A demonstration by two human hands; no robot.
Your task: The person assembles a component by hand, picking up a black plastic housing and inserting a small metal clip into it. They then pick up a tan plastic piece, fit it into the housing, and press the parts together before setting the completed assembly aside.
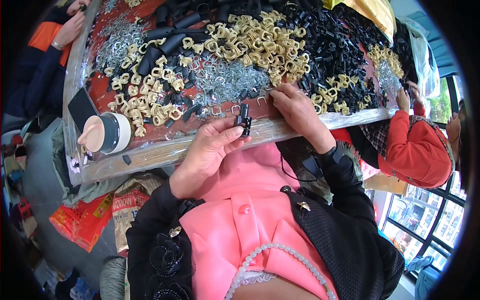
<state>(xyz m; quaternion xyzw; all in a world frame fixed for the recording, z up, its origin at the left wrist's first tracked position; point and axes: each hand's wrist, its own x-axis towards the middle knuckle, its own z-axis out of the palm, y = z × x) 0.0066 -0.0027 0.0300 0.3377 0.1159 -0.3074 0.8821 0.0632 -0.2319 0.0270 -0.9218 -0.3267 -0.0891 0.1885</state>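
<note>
My left hand (212,150) pinches a small black plastic part (243,120) between thumb and fingers, just over the table's near edge. The part has a short round top and a squarish lower end. My right hand (298,111) is at the table edge to its right, its fingers pressed together and turned down. What they hold, if anything, is hidden. Beside those fingertips lies a U-shaped metal clip (262,100). A pile of small silvery metal clips (227,80) spreads just beyond both hands, with a large heap of beige plastic fittings (265,45) behind it.
Black plastic parts (335,50) heap up at the right. More beige fittings (150,102) lie at the left, near a lidded cup (111,132) and a dark phone (82,109). A wooden rim (160,159) edges the table. Co-workers sit left and right, one in a red sleeve (400,140).
</note>
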